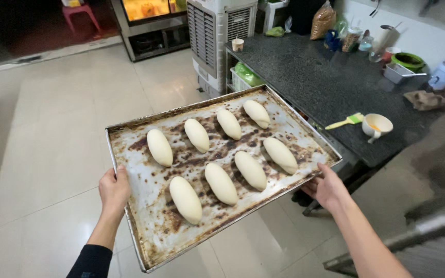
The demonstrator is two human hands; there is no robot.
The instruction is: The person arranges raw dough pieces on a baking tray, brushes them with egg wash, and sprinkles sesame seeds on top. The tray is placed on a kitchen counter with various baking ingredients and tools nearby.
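Beneath both hands spreads a pale tiled floor [52,154], which runs far beyond the left grip to a dark doorway and a lit display cabinet [150,25]. Past the far corner of the tray stands a tall white air cooler [220,41]. Beyond the right grip lies a dark speckled tabletop [325,82], crowded at its far end with bags, jars, a green bowl [409,61] and a metal tin.

Between the two grips hangs a large, scorched metal baking tray [150,216], carried in the air above the floor, its far right edge near the tabletop's front edge. Its long axis runs from the near corner, low between the arms, away and to the right toward the tabletop. Eight pale oblong dough loaves [221,183] lie on it in two rows of four; each loaf's long axis lies crosswise to the row it sits in.

The left hand [113,189] is pressed on the tray's left rim, thumb over the edge, fingers hidden beneath. The right hand [326,188] pinches the right rim, thumb on top, the rest under the tray.

Just beyond the right grip, on the tabletop, sit a small white cup [377,125] and a yellow-handled green brush [347,121], close together.
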